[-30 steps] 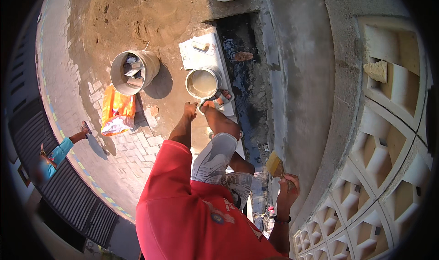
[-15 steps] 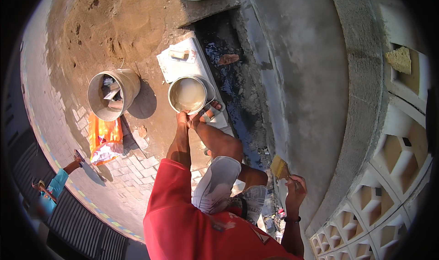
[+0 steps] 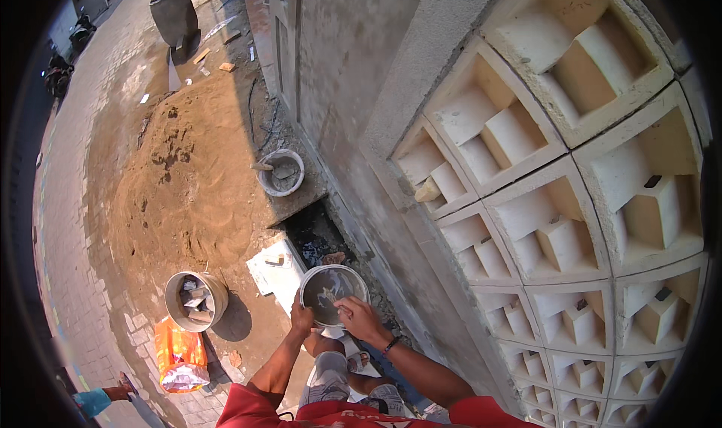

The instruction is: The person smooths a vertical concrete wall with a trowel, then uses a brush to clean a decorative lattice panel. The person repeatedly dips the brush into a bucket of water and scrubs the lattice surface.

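Observation:
A round white bucket [image 3: 306, 279] with thin greyish liquid in it is in front of me. My left hand [image 3: 301, 317] is closed on its near left rim. My right hand [image 3: 359, 319] reaches over the near right rim, fingers closed round a paintbrush [image 3: 329, 295]. The brush is down inside the bucket, at the liquid, and little of it shows. Just beyond the bucket's left side lies a white slab [image 3: 283, 276] with a small light block [image 3: 278, 260] on it.
A white wall of hollow blocks [image 3: 526, 210] rises on the right. Ahead are a dark, wet drain trench [image 3: 308, 232], a basin of grey mix [image 3: 284, 174] and a sand heap [image 3: 180, 180]. To the left stand a bucket of scraps [image 3: 218, 298] and an orange bag [image 3: 180, 353]. Another person's leg [image 3: 113, 393] shows lower left.
My right hand has brought the brush from beside the wall at right into the bucket. My left hand still grips the rim. The view has swung up toward the block wall and sand.

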{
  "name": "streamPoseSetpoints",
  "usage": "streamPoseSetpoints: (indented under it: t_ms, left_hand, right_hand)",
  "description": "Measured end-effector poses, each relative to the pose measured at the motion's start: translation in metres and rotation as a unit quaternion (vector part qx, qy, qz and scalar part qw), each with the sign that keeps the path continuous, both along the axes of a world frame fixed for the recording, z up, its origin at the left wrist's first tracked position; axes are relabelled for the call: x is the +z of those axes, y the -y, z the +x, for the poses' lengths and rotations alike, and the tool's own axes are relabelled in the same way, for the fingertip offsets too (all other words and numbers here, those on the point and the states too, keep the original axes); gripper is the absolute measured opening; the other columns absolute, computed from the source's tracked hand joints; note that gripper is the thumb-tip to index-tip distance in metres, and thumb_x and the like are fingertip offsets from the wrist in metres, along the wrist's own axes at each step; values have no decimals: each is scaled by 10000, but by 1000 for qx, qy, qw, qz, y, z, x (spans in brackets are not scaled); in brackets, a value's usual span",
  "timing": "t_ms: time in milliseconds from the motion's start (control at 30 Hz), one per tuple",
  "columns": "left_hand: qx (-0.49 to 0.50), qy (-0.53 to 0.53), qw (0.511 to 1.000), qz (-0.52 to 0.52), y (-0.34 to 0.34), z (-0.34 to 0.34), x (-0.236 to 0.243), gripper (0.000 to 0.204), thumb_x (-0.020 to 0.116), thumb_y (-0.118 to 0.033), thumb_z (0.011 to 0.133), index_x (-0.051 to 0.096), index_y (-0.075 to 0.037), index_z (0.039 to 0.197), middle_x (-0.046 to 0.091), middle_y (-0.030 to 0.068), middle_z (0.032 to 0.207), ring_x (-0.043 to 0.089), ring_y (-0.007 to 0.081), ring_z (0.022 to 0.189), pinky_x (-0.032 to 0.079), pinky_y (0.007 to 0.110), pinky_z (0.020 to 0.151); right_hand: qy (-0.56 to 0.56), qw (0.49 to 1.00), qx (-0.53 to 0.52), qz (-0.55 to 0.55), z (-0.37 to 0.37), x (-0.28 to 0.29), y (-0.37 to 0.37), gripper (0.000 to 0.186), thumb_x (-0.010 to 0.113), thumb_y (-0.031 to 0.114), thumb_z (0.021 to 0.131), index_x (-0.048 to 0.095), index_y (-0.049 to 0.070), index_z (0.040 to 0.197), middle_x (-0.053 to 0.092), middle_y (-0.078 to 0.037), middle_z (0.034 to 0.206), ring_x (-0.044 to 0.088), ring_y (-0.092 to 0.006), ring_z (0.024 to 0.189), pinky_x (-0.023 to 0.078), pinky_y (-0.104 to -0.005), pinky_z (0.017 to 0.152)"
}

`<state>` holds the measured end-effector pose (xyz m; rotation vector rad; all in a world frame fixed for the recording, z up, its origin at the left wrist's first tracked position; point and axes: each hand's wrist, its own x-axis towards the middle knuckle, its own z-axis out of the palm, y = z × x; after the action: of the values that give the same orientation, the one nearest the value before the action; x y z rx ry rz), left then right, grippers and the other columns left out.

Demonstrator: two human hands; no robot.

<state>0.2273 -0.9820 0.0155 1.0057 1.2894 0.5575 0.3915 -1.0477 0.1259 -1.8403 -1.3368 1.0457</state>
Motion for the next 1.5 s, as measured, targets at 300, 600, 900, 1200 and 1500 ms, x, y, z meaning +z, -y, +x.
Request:
streamPoseSetpoints:
  t_ms: [300,600,900,1200,1500]
  left_hand:
    - [-113,128,981,-94,-15,63,119,701,380,114,753,350,-181,1387,506,177,1244,629,426,905,606,489,497]
    - [-185,102,972,-98,-42,69,201,751,416,127,774,279,-190,1442,488,161,1305,625,417,946,612,482,520]
    - [-144,103,983,-44,-60,22,216,767,406,145,778,267,-188,1455,518,178,1274,629,435,917,608,478,499]
    - [-115,114,986,-37,-64,-26,199,762,375,152,718,305,-133,1420,545,199,1191,666,395,760,596,445,425]
    - [-124,31,992,-5,-69,-51,203,749,386,136,752,307,-125,1449,567,194,1219,656,361,871,607,439,484]
  right_hand:
    - [121,989,-80,-24,45,58,0,171,547,95,833,630,32,969,671,-155,887,651,-336,840,518,-400,746]
    - [-297,855,-312,288,94,295,12,192,544,-2,850,503,-61,1028,642,-205,913,683,-292,759,593,-367,686]
    - [59,672,-127,728,106,671,-127,153,561,-10,849,580,-57,993,647,-172,878,687,-232,726,592,-286,690]
    - [525,460,-267,665,174,787,-215,108,552,31,797,610,28,888,609,-102,740,608,-175,638,497,-315,581]
    - [437,530,-219,693,134,792,-136,318,574,320,865,680,49,996,692,-80,782,692,-138,702,541,-249,612]
